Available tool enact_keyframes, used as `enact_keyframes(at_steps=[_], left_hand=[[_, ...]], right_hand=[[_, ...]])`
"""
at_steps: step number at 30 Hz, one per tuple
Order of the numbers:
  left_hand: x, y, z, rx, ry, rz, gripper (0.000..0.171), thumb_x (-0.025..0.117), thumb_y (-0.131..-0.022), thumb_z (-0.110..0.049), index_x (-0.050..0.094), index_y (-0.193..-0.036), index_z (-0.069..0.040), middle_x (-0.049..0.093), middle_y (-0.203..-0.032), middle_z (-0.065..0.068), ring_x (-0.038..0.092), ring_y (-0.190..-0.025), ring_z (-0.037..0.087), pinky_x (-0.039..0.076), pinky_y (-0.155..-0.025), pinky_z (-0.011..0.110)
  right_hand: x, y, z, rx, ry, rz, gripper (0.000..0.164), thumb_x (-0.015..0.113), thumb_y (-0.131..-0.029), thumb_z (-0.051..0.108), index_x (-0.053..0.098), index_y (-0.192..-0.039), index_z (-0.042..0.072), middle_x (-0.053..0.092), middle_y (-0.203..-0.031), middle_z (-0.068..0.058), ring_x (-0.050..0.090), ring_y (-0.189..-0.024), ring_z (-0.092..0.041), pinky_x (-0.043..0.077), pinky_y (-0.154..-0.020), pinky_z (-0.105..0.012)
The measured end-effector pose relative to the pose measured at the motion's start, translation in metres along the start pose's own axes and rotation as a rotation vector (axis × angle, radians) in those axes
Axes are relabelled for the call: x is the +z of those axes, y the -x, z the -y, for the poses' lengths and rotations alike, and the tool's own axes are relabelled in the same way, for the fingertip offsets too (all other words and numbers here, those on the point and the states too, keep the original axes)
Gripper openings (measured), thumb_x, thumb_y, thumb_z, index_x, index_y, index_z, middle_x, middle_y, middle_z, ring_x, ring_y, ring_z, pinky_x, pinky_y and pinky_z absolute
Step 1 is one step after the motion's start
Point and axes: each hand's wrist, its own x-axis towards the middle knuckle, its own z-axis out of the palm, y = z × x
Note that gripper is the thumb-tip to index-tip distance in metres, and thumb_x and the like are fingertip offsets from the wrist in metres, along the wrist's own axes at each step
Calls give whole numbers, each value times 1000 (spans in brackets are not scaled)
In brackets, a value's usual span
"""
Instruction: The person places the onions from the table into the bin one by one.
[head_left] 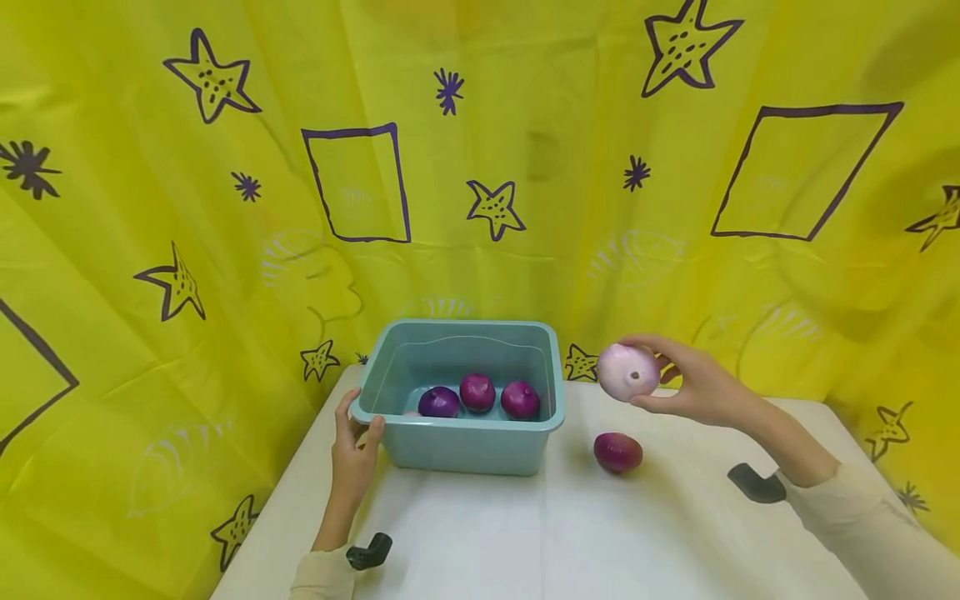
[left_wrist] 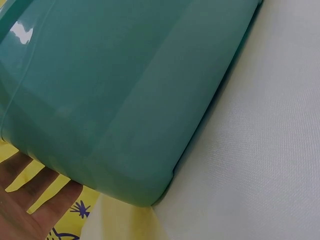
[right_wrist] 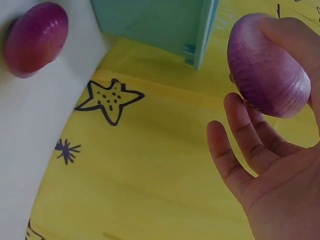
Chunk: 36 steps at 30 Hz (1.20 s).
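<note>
My right hand holds a pale purple onion above the table, between thumb and fingers, to the right of a teal plastic bin. In the right wrist view the same onion shows its streaked purple skin. My left hand grips the bin's front left corner, thumb on the front and fingers round the side. Several red onions, including a round one, lie in the bin; the front wall partly hides a pale one. Another red onion lies on the table below my right hand.
The bin stands on a white-covered table, near its back edge. A yellow curtain with drawn stars and squares hangs behind and at both sides. Each wrist wears a dark strapped device, such as the right one.
</note>
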Motion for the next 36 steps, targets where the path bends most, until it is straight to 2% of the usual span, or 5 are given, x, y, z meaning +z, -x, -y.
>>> enact_keyframes(at_steps=[4,9,19,25,36], left_hand=[[1,0,0,-20,-1,-4,61,60,-105,-19,28,-157,-25,49,-152,23,57,-127,45,50,-99,63],[0,0,0,-25,5,2,62,60,-104,-21,28,-157,-25,48,-153,23,56,-128,46,50,-99,63],[-1,0,-3,-30,13,6,63,60,-104,-21,27,-157,-25,46,-154,22,54,-130,47,50,-99,63],[-1,0,-4,-33,11,12,63,60,-104,-22,27,-158,-26,44,-156,20,52,-133,47,50,-100,61],[-1,0,-5,-60,6,18,62,59,-105,-24,26,-157,-26,43,-157,22,53,-131,48,48,-101,62]], right_hand=[[1,-14,5,16,-12,3,73,93,-75,12,58,-139,7,67,-122,-8,65,-86,-11,61,-73,-27],[10,-36,10,57,-64,17,72,91,-78,17,57,-141,10,68,-120,-8,66,-88,-17,63,-74,-36],[50,-79,26,37,-142,66,73,92,-78,25,57,-141,17,69,-112,-3,65,-88,-20,62,-73,-45],[73,-100,40,-6,-148,99,72,91,-79,28,57,-141,17,67,-106,-4,63,-88,-19,61,-70,-37],[106,-123,57,-46,-192,206,72,89,-81,26,54,-143,18,68,-111,-4,64,-87,-16,60,-75,-31]])
